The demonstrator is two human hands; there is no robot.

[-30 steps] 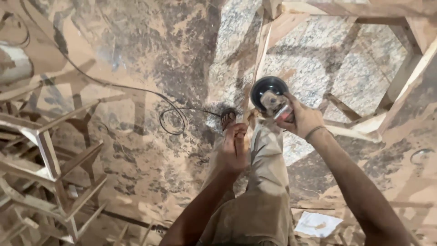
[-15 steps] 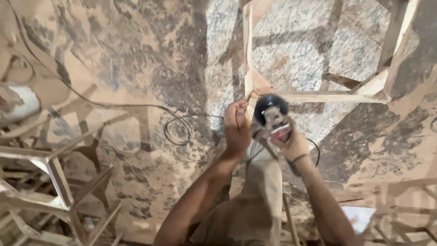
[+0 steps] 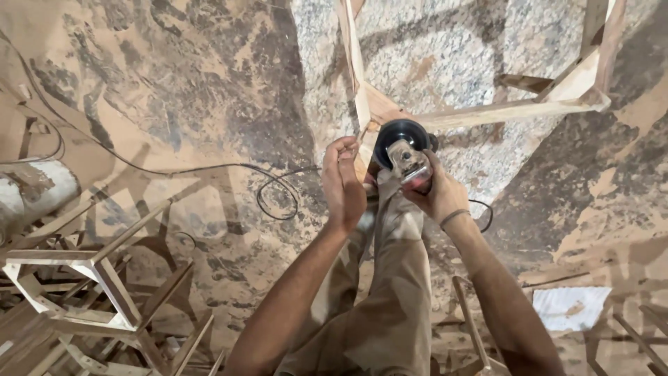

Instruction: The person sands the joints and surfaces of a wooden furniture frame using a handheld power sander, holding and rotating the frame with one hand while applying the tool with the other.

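My right hand (image 3: 438,195) grips an angle grinder (image 3: 403,150) with a round black disc guard, held just above my knee. The grinder's head sits against the joint of a pale wooden frame (image 3: 487,111) that lies on the dusty stone floor. My left hand (image 3: 344,181) is raised beside the grinder, its fingers curled close to the frame's upright bar (image 3: 355,76); whether they pinch anything I cannot tell. My dust-covered trouser leg (image 3: 393,292) fills the space between my forearms.
A black power cord (image 3: 271,198) loops over the floor to the left. Stacked wooden frames (image 3: 90,292) lie at the lower left, a dusty metal cylinder (image 3: 31,191) at the left edge. A white paper sheet (image 3: 567,306) lies lower right. Sawdust covers the speckled floor.
Both hands and the grinder have moved up toward the wooden frame's joint. My left hand has risen from my knee to beside the grinder. The view has shifted to the right.
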